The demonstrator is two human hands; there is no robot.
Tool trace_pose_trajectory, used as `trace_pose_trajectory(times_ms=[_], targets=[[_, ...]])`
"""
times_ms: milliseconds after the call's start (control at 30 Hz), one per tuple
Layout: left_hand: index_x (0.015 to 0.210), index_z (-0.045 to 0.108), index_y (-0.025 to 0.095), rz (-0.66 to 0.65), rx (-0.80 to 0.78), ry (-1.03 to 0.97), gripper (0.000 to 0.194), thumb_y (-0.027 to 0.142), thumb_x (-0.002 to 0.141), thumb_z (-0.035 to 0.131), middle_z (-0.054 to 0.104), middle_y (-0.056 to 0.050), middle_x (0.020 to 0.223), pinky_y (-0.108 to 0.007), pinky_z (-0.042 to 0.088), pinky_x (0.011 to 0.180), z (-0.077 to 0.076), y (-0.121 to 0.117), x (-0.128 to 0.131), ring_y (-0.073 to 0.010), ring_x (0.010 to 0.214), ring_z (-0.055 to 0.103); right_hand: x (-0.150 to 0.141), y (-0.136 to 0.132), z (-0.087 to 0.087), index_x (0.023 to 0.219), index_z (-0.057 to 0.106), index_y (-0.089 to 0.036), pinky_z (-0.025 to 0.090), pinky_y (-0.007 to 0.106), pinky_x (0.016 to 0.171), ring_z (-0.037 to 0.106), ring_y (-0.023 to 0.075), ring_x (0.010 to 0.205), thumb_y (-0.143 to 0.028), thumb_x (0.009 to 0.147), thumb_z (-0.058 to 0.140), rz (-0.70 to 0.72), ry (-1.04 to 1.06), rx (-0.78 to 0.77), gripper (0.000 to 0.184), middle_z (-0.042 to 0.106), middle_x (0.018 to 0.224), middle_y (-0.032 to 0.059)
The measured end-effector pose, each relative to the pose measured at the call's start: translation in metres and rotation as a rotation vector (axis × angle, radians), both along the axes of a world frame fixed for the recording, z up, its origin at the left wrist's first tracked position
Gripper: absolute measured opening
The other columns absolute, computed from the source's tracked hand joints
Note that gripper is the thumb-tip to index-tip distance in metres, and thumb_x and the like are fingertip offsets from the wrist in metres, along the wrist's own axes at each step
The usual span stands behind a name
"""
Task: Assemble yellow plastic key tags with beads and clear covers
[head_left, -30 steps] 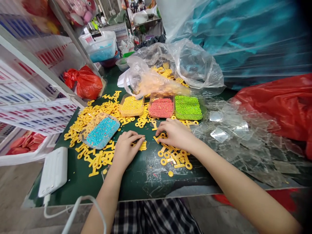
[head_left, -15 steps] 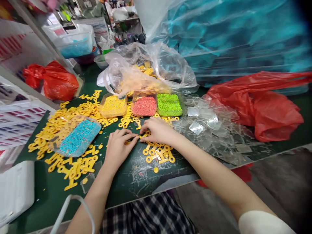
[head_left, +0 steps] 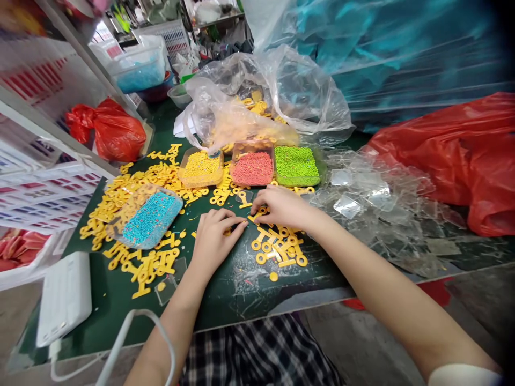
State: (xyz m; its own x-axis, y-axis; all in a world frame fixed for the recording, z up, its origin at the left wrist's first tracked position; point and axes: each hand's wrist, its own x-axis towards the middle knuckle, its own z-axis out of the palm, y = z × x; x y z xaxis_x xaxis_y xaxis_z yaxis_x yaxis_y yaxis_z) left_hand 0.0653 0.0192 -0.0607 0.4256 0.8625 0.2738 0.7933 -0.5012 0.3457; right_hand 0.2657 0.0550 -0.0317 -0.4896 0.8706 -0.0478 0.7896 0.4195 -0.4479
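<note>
My left hand (head_left: 217, 241) rests on the green work mat (head_left: 225, 292), its fingertips pinched on a small yellow plastic piece (head_left: 229, 231). Just to its right, my right hand (head_left: 282, 208) lies with its fingers over a yellow plastic runner (head_left: 253, 218), partly hiding it. Below that hand sits a heap of yellow ringed pieces (head_left: 279, 247). Farther left, more yellow pieces (head_left: 139, 268) are scattered around a tray of blue beads (head_left: 152, 220). Trays of yellow beads (head_left: 201, 168), coral beads (head_left: 252, 168) and green beads (head_left: 296, 166) stand in a row beyond my hands.
A transparent bag (head_left: 265, 102) holding yellow pieces lies behind the trays. Transparent plastic scraps (head_left: 362, 198) are heaped on the right, with a red bag (head_left: 442, 166) beyond. A white power bank (head_left: 64, 299) with a cable sits at the front left, below white shelving (head_left: 40, 187).
The view has swung left and back right, tilting slightly. My hands stay close together over the same yellow pieces, with their fingertips a little farther apart than half a second ago.
</note>
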Motion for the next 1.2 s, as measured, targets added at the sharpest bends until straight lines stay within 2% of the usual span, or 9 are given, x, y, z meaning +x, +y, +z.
trace_pose_trajectory(times_ms=[267, 433, 633, 733, 900, 1200], targets=[[0.088, 0.076, 0.027, -0.015, -0.077, 0.038, 0.014, 0.037, 0.087, 0.066, 0.068, -0.001, 0.088, -0.036, 0.036, 0.080, 0.001, -0.001, 0.005, -0.0198, 0.085, 0.054, 0.012, 0.010, -0.002, 0.086, 0.074, -0.022, 0.042, 0.034, 0.078, 0.059, 0.0236, 0.093, -0.024, 0.077, 0.075, -0.053, 0.005, 0.069, 0.009, 0.071, 0.092, 0.0033], [0.086, 0.075, 0.026, -0.042, -0.034, 0.048, 0.012, 0.033, 0.087, 0.066, 0.068, -0.001, 0.087, -0.035, 0.037, 0.078, 0.003, 0.000, 0.002, -0.0194, 0.084, 0.054, 0.010, 0.009, -0.001, 0.087, 0.072, -0.021, 0.040, 0.035, 0.076, 0.058, 0.0246, 0.092, -0.026, 0.083, 0.069, -0.068, -0.002, 0.179, 0.008, 0.070, 0.089, 0.0055], [0.086, 0.075, 0.024, 0.136, 0.083, -0.092, 0.018, 0.034, 0.089, 0.060, 0.067, -0.003, 0.086, -0.036, 0.040, 0.078, 0.013, -0.003, -0.036, -0.0198, 0.083, 0.056, 0.000, 0.000, 0.000, 0.089, 0.071, -0.020, 0.039, 0.033, 0.075, 0.058, 0.0213, 0.089, -0.027, 0.089, 0.061, 0.137, 0.071, 0.231, 0.012, 0.067, 0.090, 0.0052], [0.086, 0.075, 0.025, 0.098, 0.022, -0.054, 0.017, 0.033, 0.089, 0.061, 0.068, -0.002, 0.085, -0.036, 0.040, 0.078, 0.015, -0.007, -0.047, -0.0200, 0.083, 0.057, -0.009, -0.006, -0.004, 0.089, 0.072, -0.021, 0.038, 0.033, 0.075, 0.056, 0.0210, 0.090, -0.026, 0.089, 0.062, 0.257, 0.075, 0.233, 0.011, 0.067, 0.090, 0.0050], [0.083, 0.074, 0.025, 0.019, -0.096, 0.048, 0.015, 0.033, 0.088, 0.062, 0.069, -0.001, 0.085, -0.037, 0.040, 0.079, 0.015, -0.008, -0.042, -0.0197, 0.084, 0.057, -0.021, -0.015, -0.014, 0.090, 0.072, -0.022, 0.035, 0.033, 0.074, 0.052, 0.0195, 0.085, -0.028, 0.091, 0.061, 0.413, 0.057, 0.297, 0.012, 0.063, 0.085, 0.0033], [0.092, 0.075, 0.029, 0.022, -0.090, 0.083, 0.015, 0.032, 0.089, 0.061, 0.069, -0.001, 0.088, -0.037, 0.039, 0.079, 0.013, -0.008, -0.044, -0.0200, 0.084, 0.056, -0.025, -0.017, -0.018, 0.096, 0.072, -0.021, 0.033, 0.032, 0.073, 0.051, 0.0189, 0.083, -0.026, 0.092, 0.059, 0.464, 0.008, 0.331, 0.014, 0.062, 0.085, 0.0036]])
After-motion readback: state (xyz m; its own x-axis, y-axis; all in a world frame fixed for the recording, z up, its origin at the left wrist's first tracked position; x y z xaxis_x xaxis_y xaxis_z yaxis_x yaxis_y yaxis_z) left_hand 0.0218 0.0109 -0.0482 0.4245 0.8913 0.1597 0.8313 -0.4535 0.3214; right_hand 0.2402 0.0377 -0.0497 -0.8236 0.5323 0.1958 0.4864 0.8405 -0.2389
